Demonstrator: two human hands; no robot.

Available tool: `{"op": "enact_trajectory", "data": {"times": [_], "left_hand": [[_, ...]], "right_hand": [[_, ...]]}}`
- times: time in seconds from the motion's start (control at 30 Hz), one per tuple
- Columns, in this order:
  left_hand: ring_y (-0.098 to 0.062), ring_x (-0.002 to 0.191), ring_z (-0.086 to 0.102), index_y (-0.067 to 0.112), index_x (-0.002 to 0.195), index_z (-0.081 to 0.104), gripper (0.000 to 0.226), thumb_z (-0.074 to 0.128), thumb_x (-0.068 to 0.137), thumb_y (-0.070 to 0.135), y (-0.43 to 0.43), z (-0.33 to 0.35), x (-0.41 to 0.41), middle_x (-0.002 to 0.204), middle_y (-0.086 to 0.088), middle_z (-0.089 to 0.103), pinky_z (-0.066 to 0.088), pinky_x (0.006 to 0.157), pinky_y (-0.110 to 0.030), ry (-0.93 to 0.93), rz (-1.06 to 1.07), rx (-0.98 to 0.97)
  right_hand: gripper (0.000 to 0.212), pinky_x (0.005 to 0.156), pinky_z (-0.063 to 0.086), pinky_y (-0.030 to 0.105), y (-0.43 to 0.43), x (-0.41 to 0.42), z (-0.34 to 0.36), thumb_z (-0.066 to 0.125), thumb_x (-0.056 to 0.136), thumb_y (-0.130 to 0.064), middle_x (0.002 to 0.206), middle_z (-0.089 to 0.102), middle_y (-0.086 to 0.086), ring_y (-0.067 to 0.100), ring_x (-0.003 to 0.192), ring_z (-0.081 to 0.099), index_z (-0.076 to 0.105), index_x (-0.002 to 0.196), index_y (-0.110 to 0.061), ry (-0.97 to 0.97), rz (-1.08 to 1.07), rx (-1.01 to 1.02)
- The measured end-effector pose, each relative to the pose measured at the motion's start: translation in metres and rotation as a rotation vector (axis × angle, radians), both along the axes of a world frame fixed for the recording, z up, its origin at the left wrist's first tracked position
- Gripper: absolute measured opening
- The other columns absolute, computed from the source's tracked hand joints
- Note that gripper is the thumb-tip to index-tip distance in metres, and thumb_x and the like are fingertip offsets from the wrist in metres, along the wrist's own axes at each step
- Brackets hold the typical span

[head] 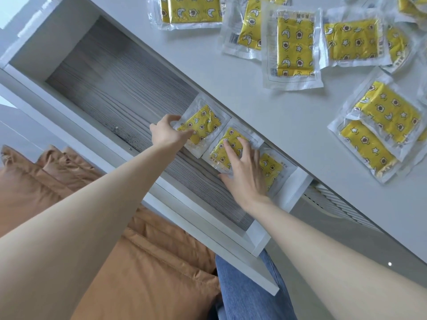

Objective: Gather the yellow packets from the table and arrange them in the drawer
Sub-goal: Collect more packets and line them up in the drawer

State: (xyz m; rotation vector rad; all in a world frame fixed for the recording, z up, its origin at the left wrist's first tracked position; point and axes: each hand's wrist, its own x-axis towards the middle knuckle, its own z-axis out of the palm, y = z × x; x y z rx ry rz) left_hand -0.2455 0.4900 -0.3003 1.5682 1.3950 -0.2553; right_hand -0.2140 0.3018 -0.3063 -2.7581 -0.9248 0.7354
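- Down inside the open drawer (120,88), along its wall nearest the table (265,107), three yellow packets lie in a row running from 10 o'clock to 4 o'clock.
- Left hand (167,132): its grip pinches the 9 o'clock edge of the first packet (199,125), thumb above and fingers curled over the clear border.
- Right hand (245,174): its grip is released and spread, fingertips (226,144) pressing flat on the second packet (227,146), with the palm lying over part of the third packet (271,167); it grasps nothing.
- Each packet is a clear, crinkled plastic pouch holding a yellow pad printed with stars, moons and small flower faces; the three touch or slightly overlap at their borders.
- On the table at 1 to 3 o'clock lie many more loose packets (294,47), some overlapping in pairs, several cut off by the frame's top and right edges.
- The third packet is largely hidden under the right hand and the drawer's side wall; small print on the pouches is too fine to read.
- Below the drawer, at 6 to 8 o'clock, an orange cushion (143,269) and a jeans-clad leg (245,292) show.
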Motion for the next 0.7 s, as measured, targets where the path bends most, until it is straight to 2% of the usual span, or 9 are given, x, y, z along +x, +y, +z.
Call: {"op": "enact_trajectory", "data": {"times": [0.1,0.17,0.2,0.27,0.3,0.43,0.47,0.6,0.7], "left_hand": [[-0.022,0.108,0.058,0.027,0.134,0.047,0.056,0.069,0.083,0.030,0.001,0.012,-0.003,0.141,-0.009,0.042,0.050,0.095,-0.034,-0.014,-0.044,0.028],[-0.015,0.105,0.054,0.024,0.141,0.041,0.058,0.063,0.088,0.029,-0.002,0.029,-0.007,0.146,-0.005,0.041,0.044,0.089,-0.025,-0.020,-0.093,0.045],[-0.014,0.108,0.053,0.024,0.142,0.039,0.057,0.061,0.090,0.029,-0.005,0.039,-0.010,0.147,-0.003,0.041,0.043,0.090,-0.025,-0.028,-0.110,0.047],[-0.018,0.125,0.049,0.023,0.143,0.039,0.054,0.058,0.092,0.028,-0.009,0.063,-0.017,0.146,-0.002,0.043,0.040,0.103,-0.031,-0.052,-0.116,0.035],[-0.020,0.127,0.048,0.022,0.142,0.040,0.052,0.056,0.093,0.027,-0.012,0.077,-0.022,0.144,-0.003,0.045,0.039,0.106,-0.034,-0.063,-0.112,0.021],[-0.016,0.105,0.057,0.021,0.143,0.039,0.048,0.050,0.096,0.024,-0.028,0.147,-0.044,0.135,-0.004,0.054,0.049,0.093,-0.031,-0.165,-0.089,-0.057],[-0.017,0.105,0.058,0.021,0.142,0.039,0.047,0.049,0.097,0.023,-0.035,0.167,-0.051,0.134,-0.005,0.055,0.050,0.090,-0.031,-0.191,-0.081,-0.061],[-0.021,0.113,0.059,0.021,0.138,0.044,0.043,0.051,0.096,0.023,-0.066,0.251,-0.078,0.128,-0.006,0.059,0.049,0.098,-0.037,-0.268,-0.026,-0.074],[-0.018,0.105,0.060,0.021,0.134,0.050,0.040,0.051,0.094,0.026,-0.088,0.313,-0.096,0.122,-0.005,0.062,0.050,0.096,-0.036,-0.340,-0.021,-0.050]], "right_hand": [[0.082,0.101,0.044,0.038,0.000,0.003,0.009,0.070,0.083,-0.036,0.155,0.019,0.005,0.028,0.132,0.028,0.024,0.151,-0.029,0.044,0.005,-0.018],[0.076,0.100,0.043,0.038,-0.001,0.003,0.023,0.068,0.085,-0.038,0.153,0.025,0.002,0.026,0.132,0.029,0.028,0.149,-0.030,0.077,0.005,-0.007],[0.069,0.100,0.043,0.037,-0.001,0.002,0.033,0.065,0.087,-0.036,0.152,0.029,0.000,0.024,0.132,0.030,0.032,0.147,-0.029,0.096,0.007,0.010],[0.056,0.099,0.043,0.034,-0.001,-0.001,0.058,0.059,0.092,-0.029,0.146,0.039,-0.002,0.020,0.130,0.035,0.039,0.144,-0.025,0.135,0.003,0.059],[0.050,0.099,0.042,0.032,-0.002,-0.003,0.073,0.056,0.094,-0.026,0.143,0.043,-0.003,0.018,0.129,0.038,0.042,0.143,-0.024,0.152,-0.004,0.085],[0.039,0.091,0.042,0.027,-0.005,-0.010,0.147,0.047,0.099,-0.023,0.135,0.053,-0.004,0.016,0.122,0.047,0.047,0.138,-0.023,0.145,0.039,0.138],[0.038,0.089,0.043,0.028,-0.007,-0.013,0.168,0.047,0.099,-0.023,0.133,0.055,-0.004,0.017,0.121,0.049,0.048,0.137,-0.024,0.127,0.068,0.146],[0.034,0.081,0.046,0.030,-0.028,-0.026,0.256,0.048,0.097,-0.023,0.123,0.063,-0.002,0.020,0.113,0.054,0.054,0.131,-0.026,0.077,0.087,0.206],[0.031,0.078,0.047,0.030,-0.050,-0.034,0.315,0.048,0.096,-0.022,0.116,0.065,-0.005,0.019,0.106,0.058,0.058,0.126,-0.026,0.062,0.063,0.255]]}}
